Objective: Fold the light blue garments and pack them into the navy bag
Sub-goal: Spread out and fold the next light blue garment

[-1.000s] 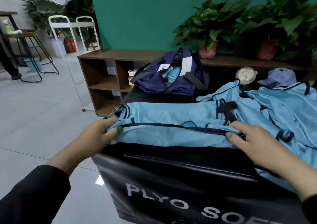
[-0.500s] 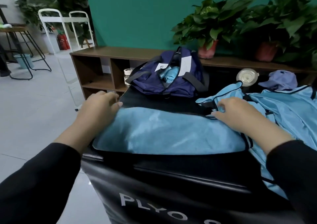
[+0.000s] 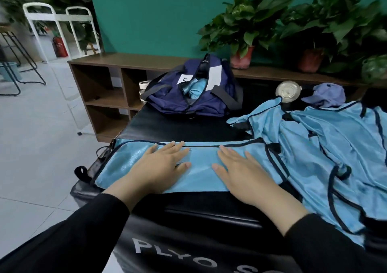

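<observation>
Bare black box top (image 3: pixel 171 126) lay open between folded garment (image 3: pixel 201 164) and navy bag (image 3: pixel 194 97); loose garment pile (image 3: pixel 326 147) blocked the right, cup (image 3: pixel 288 89) and cap (image 3: pixel 326 95) behind.

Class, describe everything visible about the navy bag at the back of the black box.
The navy fabric duffel bag sits at the far edge of the black padded box, unzipped and slumped. Grey-black straps drape over its sides; two white labels show near the opening. Rolled light blue garments poke out of it. Neither hand touches it.
</observation>
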